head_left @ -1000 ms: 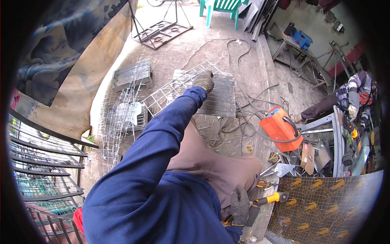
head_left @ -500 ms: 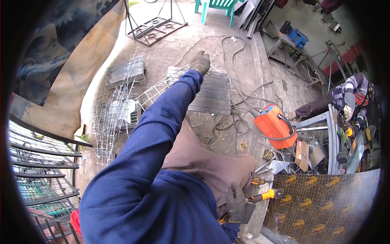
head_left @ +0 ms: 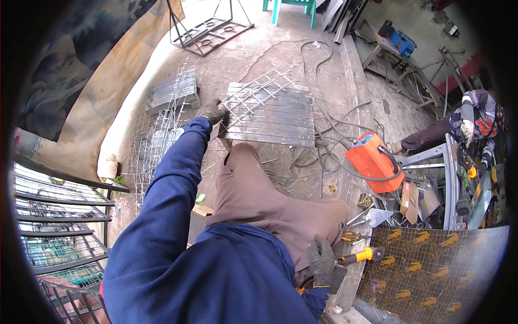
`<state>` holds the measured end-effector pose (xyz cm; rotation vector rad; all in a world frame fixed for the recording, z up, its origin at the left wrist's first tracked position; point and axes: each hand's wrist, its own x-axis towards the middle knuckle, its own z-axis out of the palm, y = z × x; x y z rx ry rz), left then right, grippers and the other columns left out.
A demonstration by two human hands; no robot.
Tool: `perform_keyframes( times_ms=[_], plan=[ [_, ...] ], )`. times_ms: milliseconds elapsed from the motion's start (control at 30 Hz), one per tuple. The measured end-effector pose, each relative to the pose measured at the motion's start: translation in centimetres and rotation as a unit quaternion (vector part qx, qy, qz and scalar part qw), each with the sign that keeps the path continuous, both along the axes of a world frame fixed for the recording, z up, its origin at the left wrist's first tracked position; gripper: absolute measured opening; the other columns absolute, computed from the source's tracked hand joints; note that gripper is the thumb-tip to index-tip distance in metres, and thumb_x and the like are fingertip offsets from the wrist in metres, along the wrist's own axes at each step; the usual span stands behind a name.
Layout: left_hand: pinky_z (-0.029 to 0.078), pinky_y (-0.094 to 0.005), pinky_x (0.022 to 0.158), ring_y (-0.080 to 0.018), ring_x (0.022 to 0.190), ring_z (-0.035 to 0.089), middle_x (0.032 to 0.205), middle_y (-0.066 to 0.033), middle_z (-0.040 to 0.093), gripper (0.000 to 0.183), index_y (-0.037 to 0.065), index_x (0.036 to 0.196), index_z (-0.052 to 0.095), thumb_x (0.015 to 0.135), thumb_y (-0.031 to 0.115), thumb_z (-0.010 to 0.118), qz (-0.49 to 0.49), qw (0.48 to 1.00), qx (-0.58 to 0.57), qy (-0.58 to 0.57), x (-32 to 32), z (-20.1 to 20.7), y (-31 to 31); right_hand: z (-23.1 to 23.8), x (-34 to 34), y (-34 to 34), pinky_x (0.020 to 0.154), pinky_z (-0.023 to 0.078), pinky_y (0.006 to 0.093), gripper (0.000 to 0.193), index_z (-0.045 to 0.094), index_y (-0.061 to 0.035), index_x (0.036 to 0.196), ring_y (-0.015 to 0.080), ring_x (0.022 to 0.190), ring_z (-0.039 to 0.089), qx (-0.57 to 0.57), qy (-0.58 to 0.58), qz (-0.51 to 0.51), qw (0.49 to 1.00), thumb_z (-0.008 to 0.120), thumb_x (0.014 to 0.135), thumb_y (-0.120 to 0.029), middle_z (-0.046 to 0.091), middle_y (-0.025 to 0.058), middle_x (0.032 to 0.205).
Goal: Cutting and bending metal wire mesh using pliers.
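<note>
Head view: the gloved left hand (head_left: 212, 112) is at the left edge of a slatted metal worktop (head_left: 280, 128), fingers curled, any grip impossible to tell; a wire mesh panel (head_left: 263, 93) lies slantwise over the worktop's far left corner, beside that hand, jutting past the far edge; the gloved right hand (head_left: 322, 261) is by the brown trousers (head_left: 315, 216), fingers together, slightly bent, its hold unclear; a yellow-and-black power tool (head_left: 364, 254) lies just beside it.

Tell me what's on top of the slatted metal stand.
A wire grid lies slantwise across the slatted metal stand; slats show through it. What the left hand covers at the left edge is hidden.
</note>
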<state>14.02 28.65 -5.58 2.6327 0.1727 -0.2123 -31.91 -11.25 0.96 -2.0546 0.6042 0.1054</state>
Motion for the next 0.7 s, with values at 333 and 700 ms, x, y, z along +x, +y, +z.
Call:
perform_keyframes(
  times_ms=[333,700],
  plan=[
    [0.046,-0.0413,0.102,-0.0332,0.12,0.06,0.127,-0.0149,0.064,0.039,0.019,0.128,0.065,0.094,0.037,0.057,0.044,0.993,0.007,-0.111,-2.5,3.3,-2.8,-1.0,-0.3,-0.6,0.087,0.053,0.0348,0.036,0.06,0.0023,0.125,0.0225,0.096,0.068,-0.005,-0.003,-0.018,1.0,0.062,0.092,-0.011,0.068,0.0177,0.111],
    [0.049,-0.0396,0.095,-0.0334,0.112,0.064,0.117,-0.0169,0.068,0.034,0.011,0.121,0.067,0.095,0.032,0.059,0.001,0.968,-0.046,-0.247,-3.3,5.2,1.0,-2.6,-1.4,-1.3,0.089,0.052,0.0341,0.033,0.06,0.0019,0.124,0.0216,0.098,0.065,0.034,-0.009,-0.025,0.999,0.061,0.094,-0.011,0.066,0.016,0.114]
  ],
)
